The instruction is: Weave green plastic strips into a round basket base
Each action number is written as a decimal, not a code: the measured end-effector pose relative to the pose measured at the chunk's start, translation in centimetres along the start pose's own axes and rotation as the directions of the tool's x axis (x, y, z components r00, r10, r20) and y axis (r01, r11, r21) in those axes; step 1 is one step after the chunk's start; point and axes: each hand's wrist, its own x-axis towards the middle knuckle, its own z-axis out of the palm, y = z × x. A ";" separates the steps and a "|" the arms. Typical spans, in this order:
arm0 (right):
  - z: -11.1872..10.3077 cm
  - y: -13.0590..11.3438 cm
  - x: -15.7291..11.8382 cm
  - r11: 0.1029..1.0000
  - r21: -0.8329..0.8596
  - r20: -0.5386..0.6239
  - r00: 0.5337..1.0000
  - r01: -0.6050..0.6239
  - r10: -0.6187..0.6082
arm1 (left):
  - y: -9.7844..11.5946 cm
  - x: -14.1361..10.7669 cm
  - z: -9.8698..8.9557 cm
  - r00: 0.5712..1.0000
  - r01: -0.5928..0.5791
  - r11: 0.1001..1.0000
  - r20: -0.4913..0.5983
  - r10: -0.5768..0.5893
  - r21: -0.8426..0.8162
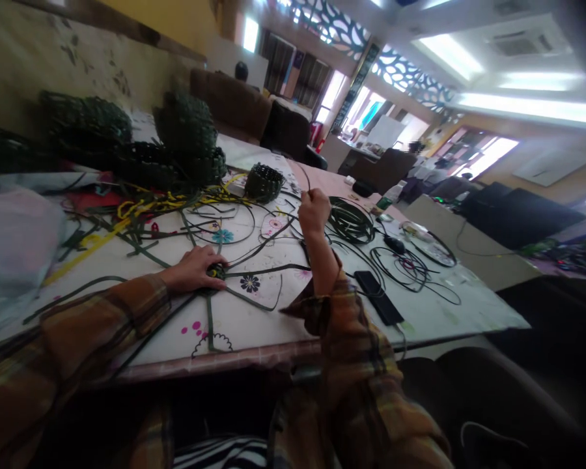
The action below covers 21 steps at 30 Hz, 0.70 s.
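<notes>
Our left hand [198,267] grips woven base [217,271] on flower-print tablecloth [258,333], dark green strips [209,322] radiating from base. Our right hand [315,212], raised beyond base and to its right, closed on thin strip [308,180]. Beyond base we see small woven basket [264,184]; left of base, yellow strip [95,244] and, farther off, larger woven baskets [90,120]. Right of base: coiled green strips [349,225], smartphone [378,298], cable [404,339] at its near end.

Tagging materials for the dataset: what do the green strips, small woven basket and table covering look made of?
Green strips: probably plastic, satin; flat, springy curves. Small woven basket: seemingly similar strip, by colour. Table covering: perhaps vinyl, smooth, printed; coated cloth possible.
</notes>
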 end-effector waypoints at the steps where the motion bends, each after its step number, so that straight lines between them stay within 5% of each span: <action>1: -0.1 0.3 1.0 0.989 0.136 0.077 0.996 -0.065 0.055 | 0.0 0.0 0.0 1.000 0.010 1.000 -0.002 -0.010 -0.003; 5: 0.5 2.0 3.1 0.713 0.581 0.433 0.891 -0.393 0.139 | -0.3 0.0 0.4 1.000 0.002 0.999 -0.027 -0.003 -0.032; 9: 1.7 3.6 3.5 0.480 0.714 0.540 0.838 -0.509 0.085 | -0.8 0.1 0.7 0.998 -0.029 0.999 -0.057 0.027 -0.042; 16: 3.1 6.7 2.0 0.575 0.531 0.579 0.762 -0.622 0.290 | -1.0 0.0 0.7 0.997 -0.040 0.995 -0.062 0.035 -0.089; 21: 1.3 8.0 -0.3 0.679 0.326 0.575 0.708 -0.658 0.410 | -0.9 -0.1 0.8 0.998 -0.031 0.996 -0.058 0.026 -0.085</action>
